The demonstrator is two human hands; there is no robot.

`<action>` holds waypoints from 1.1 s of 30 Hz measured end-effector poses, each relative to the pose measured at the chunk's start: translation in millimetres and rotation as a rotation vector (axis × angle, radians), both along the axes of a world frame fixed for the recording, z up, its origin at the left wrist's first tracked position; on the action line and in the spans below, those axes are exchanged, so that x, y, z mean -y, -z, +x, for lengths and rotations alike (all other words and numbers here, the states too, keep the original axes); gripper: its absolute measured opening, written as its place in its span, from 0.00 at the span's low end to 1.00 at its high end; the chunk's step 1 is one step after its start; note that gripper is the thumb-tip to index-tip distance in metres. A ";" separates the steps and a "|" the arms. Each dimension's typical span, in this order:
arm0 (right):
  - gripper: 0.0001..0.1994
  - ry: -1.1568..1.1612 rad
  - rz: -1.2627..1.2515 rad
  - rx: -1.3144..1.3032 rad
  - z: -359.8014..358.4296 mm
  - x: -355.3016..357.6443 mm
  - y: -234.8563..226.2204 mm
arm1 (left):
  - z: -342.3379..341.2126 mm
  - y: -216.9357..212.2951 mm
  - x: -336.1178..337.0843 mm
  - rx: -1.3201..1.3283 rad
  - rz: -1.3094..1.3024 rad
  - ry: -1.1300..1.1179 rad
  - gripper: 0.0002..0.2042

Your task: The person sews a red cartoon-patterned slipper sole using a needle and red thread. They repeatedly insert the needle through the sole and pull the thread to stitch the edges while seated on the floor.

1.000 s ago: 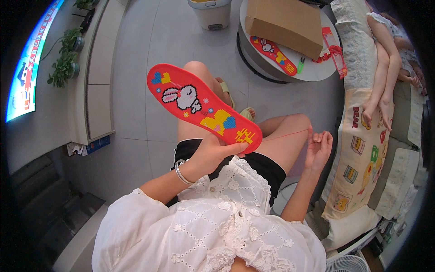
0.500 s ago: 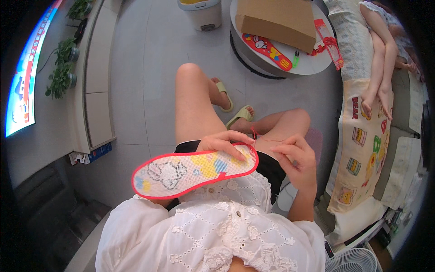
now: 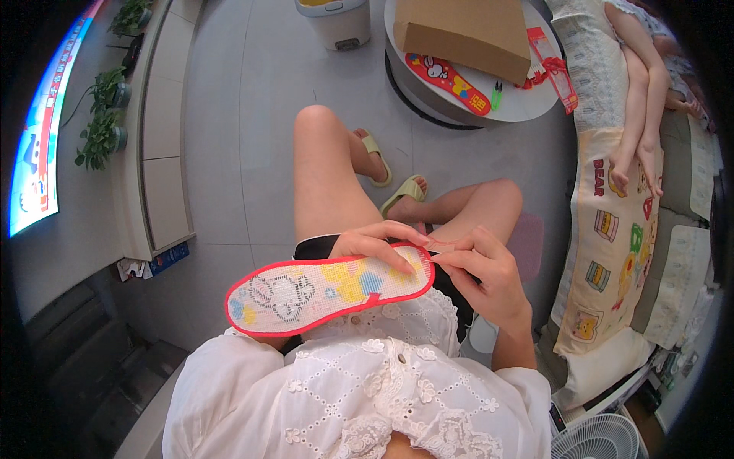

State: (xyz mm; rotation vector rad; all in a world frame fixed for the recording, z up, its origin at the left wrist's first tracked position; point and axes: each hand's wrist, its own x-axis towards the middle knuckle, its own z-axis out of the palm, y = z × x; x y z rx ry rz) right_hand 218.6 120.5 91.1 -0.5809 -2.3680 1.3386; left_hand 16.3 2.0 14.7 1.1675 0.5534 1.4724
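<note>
A cross-stitch insole (image 3: 329,294) with red edging lies over my lap, its white mesh side up, showing a grey-outlined rabbit and yellow and blue patches. My left hand (image 3: 375,246) is closed on its right end, fingers on top; the rest of that hand is hidden underneath. Close against the insole's right tip, my right hand (image 3: 485,269) is closed in a pinch. Whatever sits between its fingertips is too small to make out. Thin red thread (image 3: 447,243) shows between the hands, above my thigh.
A round table (image 3: 527,111) ahead carries a cardboard box (image 3: 462,34), a second red insole (image 3: 451,83), green thread snips (image 3: 496,96) and a red packet (image 3: 554,73). Beyond are a bin (image 3: 334,27), a person's legs (image 3: 638,115) on the sofa at right, and a fan (image 3: 596,440).
My right hand has moved left and slightly up, closing in on the insole's tip. The left hand and insole have hardly moved.
</note>
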 end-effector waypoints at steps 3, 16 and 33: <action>0.13 -0.009 0.011 0.002 0.2 -0.4 0.0 | 1.6 -1.4 -0.5 -0.005 -0.002 -0.010 0.21; 0.09 -0.153 0.082 0.067 1.7 -8.5 -8.1 | 2.8 0.2 0.3 0.050 -0.118 0.050 0.21; 0.13 -0.075 -1.288 -0.352 16.8 23.4 82.4 | 29.3 -39.1 -3.0 0.412 -1.043 0.042 0.22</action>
